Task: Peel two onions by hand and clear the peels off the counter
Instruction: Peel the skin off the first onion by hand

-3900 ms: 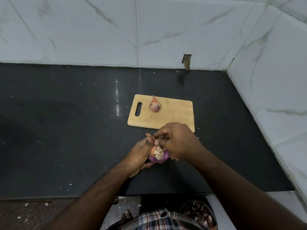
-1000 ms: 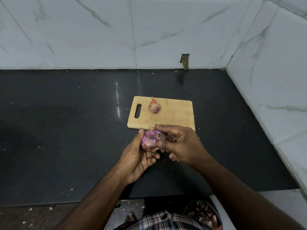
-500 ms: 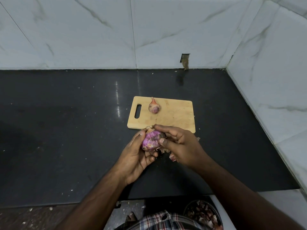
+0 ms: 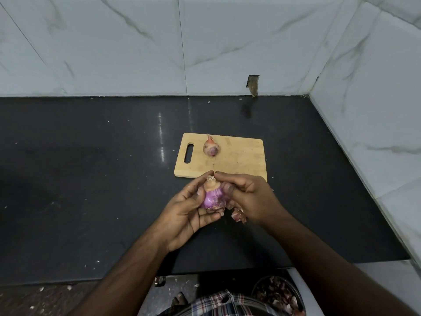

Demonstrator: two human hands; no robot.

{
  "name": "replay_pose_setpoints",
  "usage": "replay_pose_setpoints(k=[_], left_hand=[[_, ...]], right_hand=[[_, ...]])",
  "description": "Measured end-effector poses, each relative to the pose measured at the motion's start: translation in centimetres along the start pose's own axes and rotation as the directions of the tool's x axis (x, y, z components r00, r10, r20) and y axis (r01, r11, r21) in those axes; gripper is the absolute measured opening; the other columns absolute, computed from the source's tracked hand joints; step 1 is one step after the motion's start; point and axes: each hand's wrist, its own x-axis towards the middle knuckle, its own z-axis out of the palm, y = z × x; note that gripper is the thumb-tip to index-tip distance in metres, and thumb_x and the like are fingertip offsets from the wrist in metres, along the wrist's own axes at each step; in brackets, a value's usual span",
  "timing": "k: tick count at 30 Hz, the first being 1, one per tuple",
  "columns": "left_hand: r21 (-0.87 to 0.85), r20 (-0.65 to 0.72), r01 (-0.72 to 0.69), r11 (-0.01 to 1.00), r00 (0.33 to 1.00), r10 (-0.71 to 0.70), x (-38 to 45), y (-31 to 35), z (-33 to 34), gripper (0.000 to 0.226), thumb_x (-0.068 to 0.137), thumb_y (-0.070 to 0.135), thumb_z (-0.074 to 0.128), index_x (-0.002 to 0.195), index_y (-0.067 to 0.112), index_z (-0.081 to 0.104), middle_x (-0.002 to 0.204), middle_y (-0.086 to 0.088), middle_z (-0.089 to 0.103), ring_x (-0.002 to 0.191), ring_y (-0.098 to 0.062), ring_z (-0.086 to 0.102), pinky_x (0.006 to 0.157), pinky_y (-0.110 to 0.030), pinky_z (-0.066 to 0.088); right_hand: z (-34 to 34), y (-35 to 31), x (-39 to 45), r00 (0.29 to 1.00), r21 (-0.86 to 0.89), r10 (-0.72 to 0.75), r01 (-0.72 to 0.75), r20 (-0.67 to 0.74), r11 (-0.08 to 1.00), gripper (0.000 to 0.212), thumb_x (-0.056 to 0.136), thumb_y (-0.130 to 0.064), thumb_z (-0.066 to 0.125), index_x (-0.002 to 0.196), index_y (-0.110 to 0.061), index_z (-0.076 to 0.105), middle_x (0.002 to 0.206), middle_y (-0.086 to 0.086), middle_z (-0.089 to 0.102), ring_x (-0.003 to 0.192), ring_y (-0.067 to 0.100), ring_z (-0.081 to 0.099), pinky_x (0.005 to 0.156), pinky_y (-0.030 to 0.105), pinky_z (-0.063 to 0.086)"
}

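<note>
While the left hand [image 4: 189, 213] cradled the half-peeled purple onion [image 4: 213, 198] above the black counter [image 4: 91, 179], the right hand [image 4: 248, 197] pinched its papery top, a second unpeeled onion [image 4: 211, 148] resting beyond them on the wooden cutting board [image 4: 239, 160].

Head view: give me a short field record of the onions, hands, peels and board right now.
held onion: purple, partly peeled onion, dry skin left at its top end
left hand: cradles it from below
right hand: pinches its top end
second onion: unpeeled, orange-pink skinned onion lying on the board
board: pale wooden cutting board on the black stone counter
peels: loose purple scraps on the counter beneath the right hand
</note>
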Motion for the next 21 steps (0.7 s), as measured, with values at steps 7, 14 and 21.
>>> replay_pose_setpoints(k=[7,14,21], left_hand=[[0.119,-0.016,-0.03,0.992,0.999,0.032,0.0,-0.3,0.2,0.085,0.063,0.008,0.092,0.138,0.012,0.052,0.131,-0.022,0.063,0.113,-0.037,0.066,0.091,-0.044,0.058],[0.136,-0.058,-0.04,0.99,0.997,0.048,0.0,-0.3,0.1,0.066,0.077,-0.006,0.07,0.138,0.016,0.055,0.119,-0.02,0.07,0.109,-0.035,0.068,0.091,-0.045,0.058],[0.146,-0.053,-0.046,0.988,0.997,0.054,-0.1,-0.5,0.1,0.064,0.075,-0.002,0.074,0.135,0.015,0.058,0.131,-0.017,0.064,0.118,-0.04,0.063,0.09,-0.048,0.058]], right_hand=[[-0.6,-0.6,0.1,0.991,-0.099,0.015,-0.002,0.135,0.995,0.052,0.088,-0.017,0.073,0.138,-0.022,0.056,0.126,-0.011,0.064,0.113,0.002,0.063,0.093,0.029,0.057],[-0.9,-0.1,-0.2,0.992,-0.113,-0.126,0.125,-0.001,0.986,0.025,0.086,-0.005,0.072,0.104,-0.02,0.076,0.124,-0.004,0.069,0.115,0.004,0.064,0.083,0.034,0.061],[-1.5,-0.7,-0.2,0.997,-0.181,-0.076,0.071,-0.02,0.981,0.025,0.093,-0.012,0.066,0.117,-0.021,0.07,0.108,-0.009,0.072,0.101,0.006,0.069,0.079,0.03,0.061]])
